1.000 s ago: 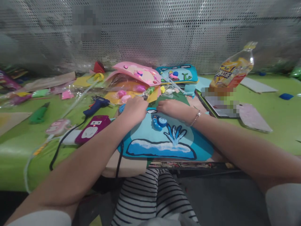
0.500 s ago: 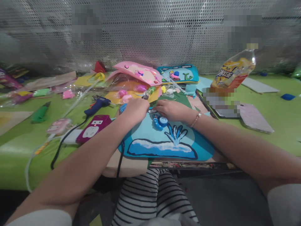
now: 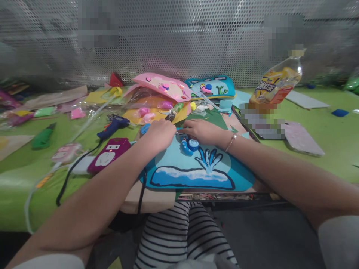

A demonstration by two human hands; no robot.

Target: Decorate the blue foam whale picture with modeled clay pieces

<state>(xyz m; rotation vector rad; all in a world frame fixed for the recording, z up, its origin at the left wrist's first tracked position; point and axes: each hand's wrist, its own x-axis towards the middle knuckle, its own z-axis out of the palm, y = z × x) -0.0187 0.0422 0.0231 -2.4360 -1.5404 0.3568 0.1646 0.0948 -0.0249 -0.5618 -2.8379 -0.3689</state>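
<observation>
A blue foam panel (image 3: 165, 158) lies flat in front of me, with a painted blue-and-white pool, a splash and a small blue clay snail (image 3: 187, 146). My left hand (image 3: 163, 133) is closed over the panel's top left edge; its fingertips are hidden. A small dark object (image 3: 170, 116) shows just beyond its knuckles, and I cannot tell whether it is held. My right hand (image 3: 200, 131) rests at the top edge, its fingers bent together and their tips meeting the left hand at a tiny pale piece too small to name.
On the left are a blue glue gun (image 3: 113, 125), a purple power strip (image 3: 108, 157) with cables and a green-handled tool (image 3: 43, 137). Behind the panel stand a pink decorated case (image 3: 165, 84) and a blue one (image 3: 224, 84). A bottle (image 3: 276, 86) and a phone (image 3: 303, 138) are right.
The whole view has shifted slightly left. My right fingertips have come closer to the left hand, covering the small pale piece more. The panel stays in place.
</observation>
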